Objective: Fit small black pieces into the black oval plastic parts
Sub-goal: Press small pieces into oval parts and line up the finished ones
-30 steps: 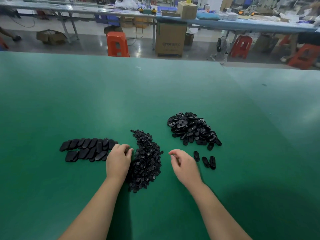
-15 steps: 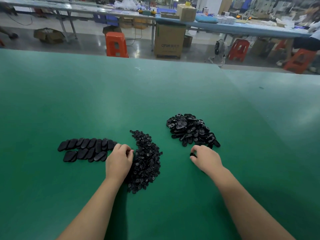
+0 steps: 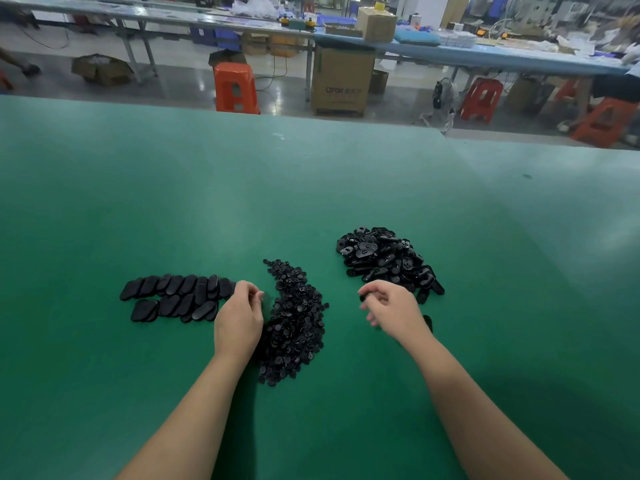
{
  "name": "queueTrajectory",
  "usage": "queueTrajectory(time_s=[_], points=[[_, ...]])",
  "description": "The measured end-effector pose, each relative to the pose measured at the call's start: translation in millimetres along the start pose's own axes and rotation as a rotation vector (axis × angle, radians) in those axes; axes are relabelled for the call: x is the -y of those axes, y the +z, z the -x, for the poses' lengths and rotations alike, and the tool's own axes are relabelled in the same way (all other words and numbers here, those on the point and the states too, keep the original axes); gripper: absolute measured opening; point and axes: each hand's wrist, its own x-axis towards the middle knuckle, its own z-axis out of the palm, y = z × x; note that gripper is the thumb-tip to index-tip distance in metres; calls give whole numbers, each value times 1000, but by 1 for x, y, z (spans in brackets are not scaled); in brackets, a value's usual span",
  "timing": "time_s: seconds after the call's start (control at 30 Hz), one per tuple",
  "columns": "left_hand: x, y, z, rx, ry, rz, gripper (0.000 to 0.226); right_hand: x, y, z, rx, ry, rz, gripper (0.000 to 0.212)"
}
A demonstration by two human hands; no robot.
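Green matting [image 3: 173,393] covers the workbench from the near edge, where both bare forearms enter, cut off by the bottom of the view. Left hand [image 3: 239,318] rests knuckles-up at the left flank of the curved heap of small black pieces [image 3: 296,322], its fingers curled toward that heap; whether they pinch a piece cannot be told, as the fingertips are hidden behind the knuckles. Right hand [image 3: 393,308] hovers just right of the heap, thumb and forefinger pinching one oval part [image 3: 363,298], mostly hidden and blurred. Just behind that wrist a single loose oval [image 3: 428,322] shows only in part. Left of the left hand lie two overlapping rows of ovals [image 3: 176,297], smooth side up, the nearest touching the knuckles. Beyond the right hand sits the jumbled pile of oval plastic parts [image 3: 384,259], hollow sides showing on several. Past the far table edge stand an orange stool [image 3: 235,87], a cardboard carton [image 3: 343,83] with print too faint to read, and long cluttered benches [image 3: 485,55]
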Motion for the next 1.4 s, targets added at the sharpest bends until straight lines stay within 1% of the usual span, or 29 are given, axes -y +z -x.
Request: queueTrajectory(time_s=[0.07, 0.17, 0.23, 0.33, 0.4, 0.5, 0.6, 0.67, 0.83, 0.97, 1.2, 1.4], points=[[0, -1, 0, 8, 5, 12, 12, 2, 9, 6, 50, 21, -176, 30], [0, -1, 0, 19, 15, 15, 11, 1, 25, 14, 38, 9, -306, 21], [0, -1, 0, 26, 18, 1, 10, -1, 37, 17, 19, 0, -335, 18], [1, -1, 1, 36, 31, 9, 7, -4, 51, 19, 5, -3, -356, 28], [0, -2, 2, 38, 42, 8, 18, -7, 57, 20, -21, 19, -370, 36], [-1, -2, 3, 41, 60, -14, 27, -14, 62, 21, -63, 50, -386, 27], [-1, -2, 2, 38, 66, -37, 26, -18, 62, 24, -84, 42, -455, 19], [0, -2, 2, 40, 62, -42, 25, -19, 60, 25, -92, 36, -485, 19], [-2, -5, 4, 18, 68, -5, 19, -21, 62, 29, -101, 20, -389, 26], [-4, -5, 8, 5, 86, -12, 17, -20, 62, 29, -118, 19, -390, 33], [-4, -7, 6, 42, 54, -16, 18, -21, 63, 30, -116, 10, -322, 22], [-4, -10, 4, 49, -15, 49, 8, -22, 65, 28, -110, -15, -279, 21]])
